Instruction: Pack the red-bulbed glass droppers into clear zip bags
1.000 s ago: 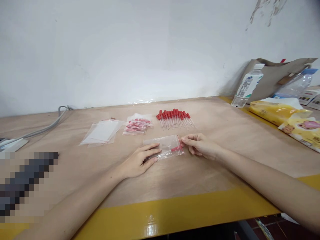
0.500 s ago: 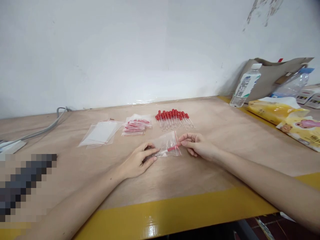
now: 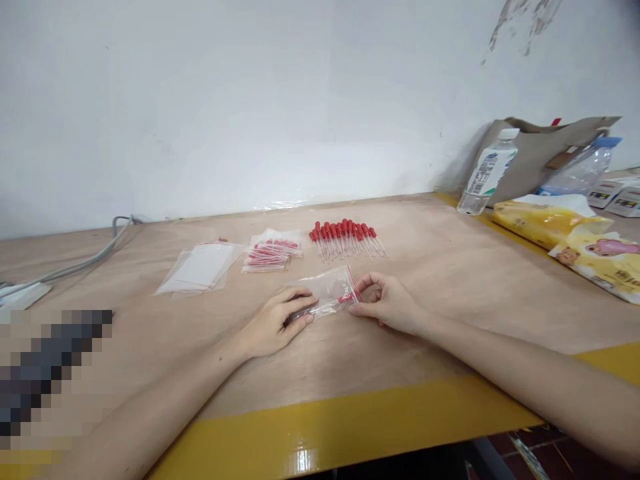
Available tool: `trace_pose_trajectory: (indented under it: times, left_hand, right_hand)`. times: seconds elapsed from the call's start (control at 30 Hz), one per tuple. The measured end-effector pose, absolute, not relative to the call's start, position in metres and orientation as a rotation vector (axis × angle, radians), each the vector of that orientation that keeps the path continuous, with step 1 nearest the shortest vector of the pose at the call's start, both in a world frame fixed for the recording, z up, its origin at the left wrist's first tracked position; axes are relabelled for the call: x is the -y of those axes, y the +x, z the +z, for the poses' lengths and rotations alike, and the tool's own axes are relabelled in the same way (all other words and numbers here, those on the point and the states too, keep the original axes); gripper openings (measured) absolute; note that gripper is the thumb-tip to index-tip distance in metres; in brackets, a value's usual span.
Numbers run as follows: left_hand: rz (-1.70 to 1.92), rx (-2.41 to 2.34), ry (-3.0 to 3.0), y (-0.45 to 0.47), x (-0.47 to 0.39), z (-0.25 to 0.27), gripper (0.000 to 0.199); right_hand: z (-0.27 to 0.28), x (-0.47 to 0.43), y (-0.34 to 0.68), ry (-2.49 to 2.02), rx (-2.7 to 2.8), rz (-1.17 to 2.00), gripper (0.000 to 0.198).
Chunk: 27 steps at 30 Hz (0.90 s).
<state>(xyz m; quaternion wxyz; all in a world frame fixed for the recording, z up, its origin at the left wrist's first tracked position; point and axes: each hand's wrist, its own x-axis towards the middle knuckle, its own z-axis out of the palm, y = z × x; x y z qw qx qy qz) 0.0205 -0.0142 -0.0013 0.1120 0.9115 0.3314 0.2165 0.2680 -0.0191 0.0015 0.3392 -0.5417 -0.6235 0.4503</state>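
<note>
A clear zip bag (image 3: 327, 287) with a red line along its right edge lies in front of me on the table. Inside it is a dropper with a red rubber bulb (image 3: 345, 298). My left hand (image 3: 280, 321) grips the bag's left end between thumb and fingers. At the right edge, my right hand (image 3: 390, 303) pinches the bag near its near corner. Beyond the bag lies a row of glass droppers with red bulbs (image 3: 345, 230). Left of them is a pile of zip bags with red-bulbed droppers inside (image 3: 273, 253), then a stack of flat zip bags (image 3: 203, 267).
A grey cable (image 3: 95, 260) runs along the left. At right stand a water bottle (image 3: 487, 173), a grey bag (image 3: 535, 153), a bigger blue-capped bottle (image 3: 580, 170) and yellow tissue packs (image 3: 555, 217). Yellow tape (image 3: 320, 427) covers the table's near edge.
The dropper's red bulb, earlier reaching the bag's mouth by my right fingers, is now within the bag. My right hand has shifted onto the bag's edge. My left hand stays put.
</note>
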Motion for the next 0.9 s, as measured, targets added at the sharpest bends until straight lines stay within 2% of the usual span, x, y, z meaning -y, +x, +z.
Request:
trace_pose_trajectory:
  times: [0.1, 0.27, 0.37, 0.53, 0.73, 0.9]
  left_hand:
    - [0.645, -0.969, 2.677, 0.020, 0.014, -0.002, 0.032]
    - [0.675, -1.012, 2.674, 0.020, 0.015, -0.003, 0.034]
    - [0.642, -1.063, 2.669, 0.020, 0.014, -0.003, 0.035]
    - [0.589, -1.098, 2.663, 0.020, 0.013, -0.003, 0.037]
    - [0.430, -1.058, 2.673, 0.015, 0.011, 0.000, 0.038]
    - [0.365, -1.041, 2.708, 0.012, 0.008, -0.001, 0.039]
  right_hand:
    - [0.001, 0.020, 0.267, -1.346, 1.551, 1.252, 0.025]
    - [0.003, 0.018, 0.270, -1.312, 1.438, 1.298, 0.029]
    - [0.006, 0.016, 0.276, -1.277, 1.544, 1.275, 0.028]
    - [0.003, 0.009, 0.286, -1.200, 1.686, 1.418, 0.028]
    - [-0.007, 0.002, 0.289, -1.212, 1.646, 1.239, 0.029]
    - [-0.003, 0.001, 0.289, -1.189, 1.616, 1.426, 0.030]
